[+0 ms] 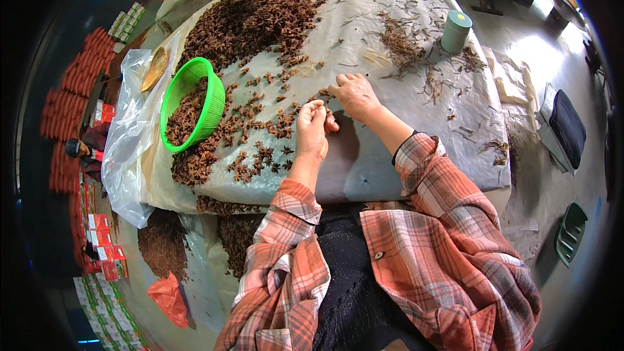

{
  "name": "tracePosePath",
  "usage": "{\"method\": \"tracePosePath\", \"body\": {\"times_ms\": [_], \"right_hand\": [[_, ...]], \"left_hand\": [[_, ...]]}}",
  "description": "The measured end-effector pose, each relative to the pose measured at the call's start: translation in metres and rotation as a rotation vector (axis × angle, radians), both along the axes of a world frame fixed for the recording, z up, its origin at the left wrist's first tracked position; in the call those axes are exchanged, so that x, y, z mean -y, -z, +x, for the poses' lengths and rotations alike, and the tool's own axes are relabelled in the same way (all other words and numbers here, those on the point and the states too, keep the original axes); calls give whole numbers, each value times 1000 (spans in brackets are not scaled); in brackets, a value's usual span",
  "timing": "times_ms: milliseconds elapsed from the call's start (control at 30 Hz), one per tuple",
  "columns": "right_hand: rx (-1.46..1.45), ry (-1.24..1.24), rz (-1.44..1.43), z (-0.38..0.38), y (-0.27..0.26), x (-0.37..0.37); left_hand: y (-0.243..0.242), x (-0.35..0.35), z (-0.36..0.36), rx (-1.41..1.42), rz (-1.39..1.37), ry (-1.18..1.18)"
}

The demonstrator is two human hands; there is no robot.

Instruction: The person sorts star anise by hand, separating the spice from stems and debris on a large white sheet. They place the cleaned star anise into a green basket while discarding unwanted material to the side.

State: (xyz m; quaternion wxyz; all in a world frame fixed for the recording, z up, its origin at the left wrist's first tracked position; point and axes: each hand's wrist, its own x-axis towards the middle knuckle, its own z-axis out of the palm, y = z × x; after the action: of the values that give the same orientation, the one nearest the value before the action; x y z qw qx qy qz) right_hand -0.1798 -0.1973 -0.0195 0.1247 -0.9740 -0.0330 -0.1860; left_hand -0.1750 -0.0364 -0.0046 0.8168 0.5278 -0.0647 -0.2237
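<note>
My left hand is curled over the sheet-covered table, among loose star anise. A bit of brown shows by its fingers, but whether it is gripped I cannot tell. Just up and to the right, my right hand reaches down with bent fingers, its fingertips close to a few star anise pods. Its grip is hidden under the hand. A bright green plastic basket, tilted and partly filled with star anise, stands left of both hands. A large heap of star anise covers the table's far left.
Thin brown stems lie scattered at the far right beside a grey-green canister. Clear plastic sheeting and a woven basket edge the left side. A person is beyond, near stacked red sacks. A green plastic stool is at right.
</note>
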Motion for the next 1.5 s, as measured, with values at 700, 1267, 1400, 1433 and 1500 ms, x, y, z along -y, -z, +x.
{"method": "tracePosePath", "body": {"times_ms": [700, 1267, 1400, 1433, 1500], "right_hand": [[219, 324, 169, -64, -45, 10], [-3, 166, 270, 28, -30, 70], [9, -61, 320, 135, 10, 44], [-36, -24, 300, 157, 13, 35], [68, -7, 253, 179, 11, 17]], "left_hand": [[-9, -7, -7, 232, -63, -166], [-16, -53, 125, 1260, 914, -161], [11, -1, 220, 1258, 980, -258], [17, 8, 236, 1259, 1020, -283], [21, 20, 253, 1117, 1117, -112]]}}
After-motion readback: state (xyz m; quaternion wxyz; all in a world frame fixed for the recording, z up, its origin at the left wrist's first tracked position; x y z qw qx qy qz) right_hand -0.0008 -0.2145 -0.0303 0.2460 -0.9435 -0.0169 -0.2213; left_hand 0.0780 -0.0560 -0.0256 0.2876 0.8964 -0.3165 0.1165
